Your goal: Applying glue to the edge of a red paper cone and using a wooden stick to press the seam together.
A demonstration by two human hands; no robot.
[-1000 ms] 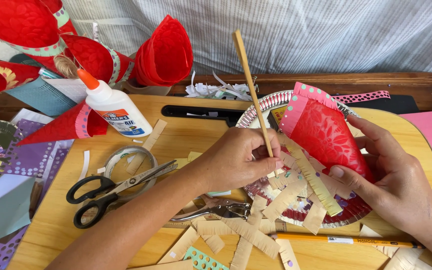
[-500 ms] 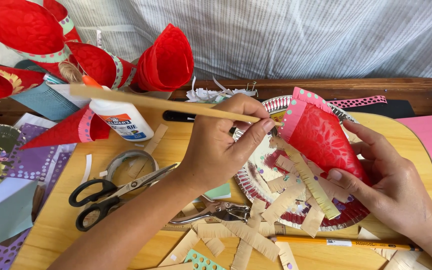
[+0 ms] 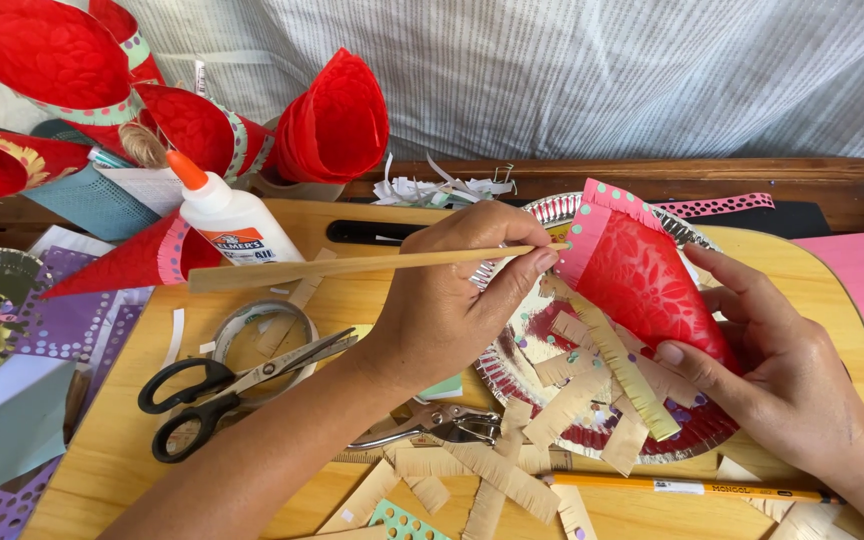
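Wooden board (image 3: 252, 505) fills the view, with the foil plate (image 3: 512, 375) as its centre. Nearest, below the plate, lie fringed paper strips (image 3: 507, 480) and a pencil (image 3: 682, 487). Left of the plate sit scissors (image 3: 222, 385). Over the plate's right side, the right hand (image 3: 787, 375) is closed around a red cone (image 3: 647, 285), thumb on its lower edge. Over the plate's left rim, the left hand (image 3: 452, 300) pinches a stick (image 3: 352, 265), tip touching the cone's pink band. Farther left stands a glue bottle (image 3: 227, 215), with more red cones (image 3: 337, 120) behind.
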